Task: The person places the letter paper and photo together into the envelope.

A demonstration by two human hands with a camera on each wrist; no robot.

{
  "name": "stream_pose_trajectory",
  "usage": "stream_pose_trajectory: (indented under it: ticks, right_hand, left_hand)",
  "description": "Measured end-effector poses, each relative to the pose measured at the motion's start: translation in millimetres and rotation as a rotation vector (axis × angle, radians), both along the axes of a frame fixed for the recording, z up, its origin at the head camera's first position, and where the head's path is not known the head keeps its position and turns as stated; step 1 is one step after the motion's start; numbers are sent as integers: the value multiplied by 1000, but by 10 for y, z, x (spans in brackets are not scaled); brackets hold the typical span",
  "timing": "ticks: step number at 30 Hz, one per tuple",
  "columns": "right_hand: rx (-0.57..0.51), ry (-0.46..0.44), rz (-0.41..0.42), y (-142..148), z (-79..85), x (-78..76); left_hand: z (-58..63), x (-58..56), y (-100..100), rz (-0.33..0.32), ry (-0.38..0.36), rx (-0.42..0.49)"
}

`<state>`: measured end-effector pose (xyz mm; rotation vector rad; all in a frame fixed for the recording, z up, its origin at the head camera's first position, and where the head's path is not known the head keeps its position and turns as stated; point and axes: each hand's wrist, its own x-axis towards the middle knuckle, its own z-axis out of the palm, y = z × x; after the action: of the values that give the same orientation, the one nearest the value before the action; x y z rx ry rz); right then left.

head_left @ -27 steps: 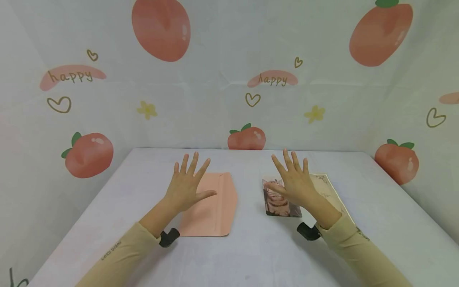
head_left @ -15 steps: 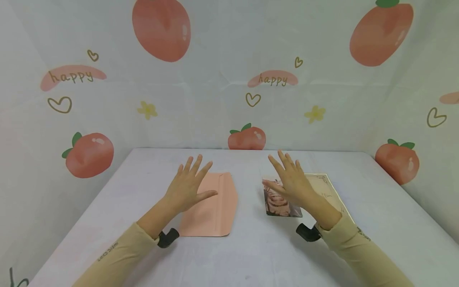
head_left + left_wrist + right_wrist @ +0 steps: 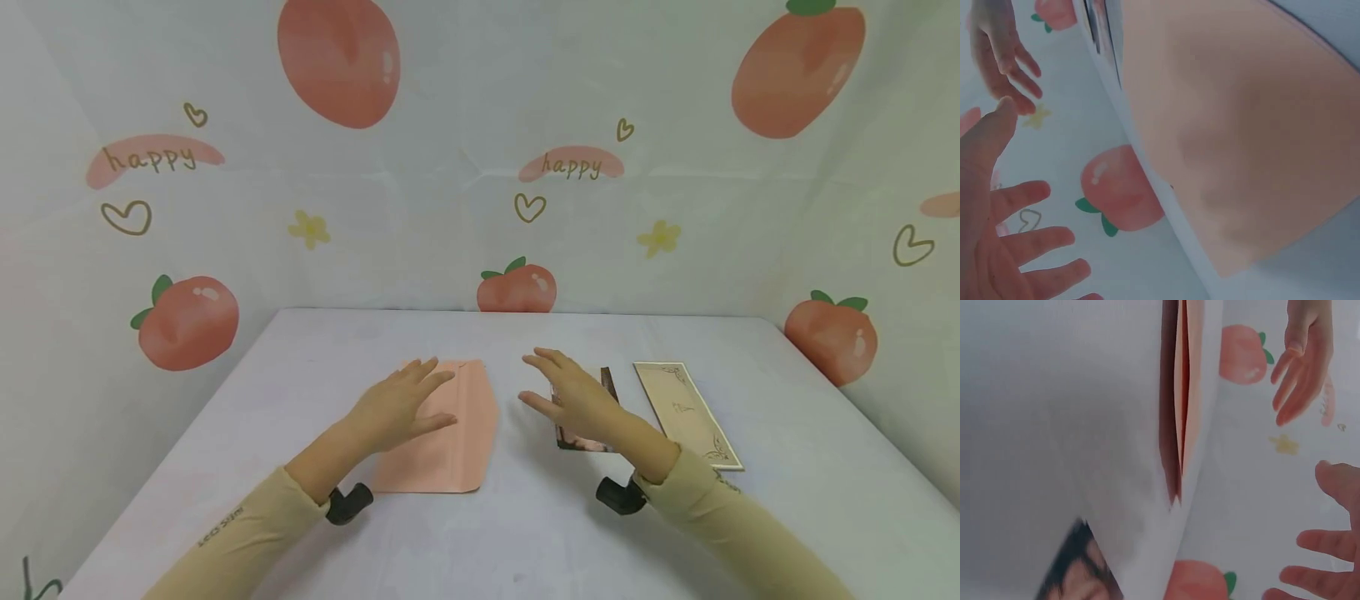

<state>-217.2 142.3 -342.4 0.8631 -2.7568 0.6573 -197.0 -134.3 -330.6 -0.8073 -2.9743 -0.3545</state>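
Note:
My left hand [image 3: 401, 406] hovers over a salmon-pink envelope [image 3: 474, 433], fingers spread and holding nothing. The envelope's pointed flap side faces right, and in the right wrist view its edge [image 3: 1188, 381] shows parted layers. My right hand [image 3: 573, 402], fingers extended and nothing in it, is above a photo card [image 3: 588, 444] and covers much of it. In the right wrist view a corner of that photo [image 3: 1085, 575] shows dark and pinkish parts. To the right of it lies a long beige card [image 3: 684, 408] with a gold border and corner ornaments.
All the paper items lie flat on a pale, white-covered table [image 3: 525, 533]. Behind and beside it hangs a white cloth [image 3: 450, 108] printed with peaches, hearts and "happy". A black wrist device [image 3: 350, 503] sits below my left wrist, another [image 3: 621, 495] below my right.
My right hand has moved left and turned inward, uncovering the beige card fully. My left hand has lowered its fingers and turned inward over the envelope. The paper items stay put.

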Motion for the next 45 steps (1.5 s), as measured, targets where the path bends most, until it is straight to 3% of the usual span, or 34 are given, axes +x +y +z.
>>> stream_pose_trajectory:
  ticks: [7,15,22,26,35,45]
  right_hand:
    - [60,-100,87,-190,-123,16]
    - [67,-170,158,-366,-196,44]
    - [102,-156,223,-486,-290,47]
    - [137,-174,224,-541,-339,44]
    - [218,-210,195,-607,-362,66]
    - [272,-232,164,-629,-366,79]
  left_hand:
    - [-109,13,19,-56,-99,-38]
    - [-192,56,47,-61,-208,-117]
    - [-232,85,49,-83,-251,-125]
    - [-250,101,42,-97,-255,-128]
    - [-299,103,66,-35,-316,-131]
    - [-304,113,60,-34,-341,-115]
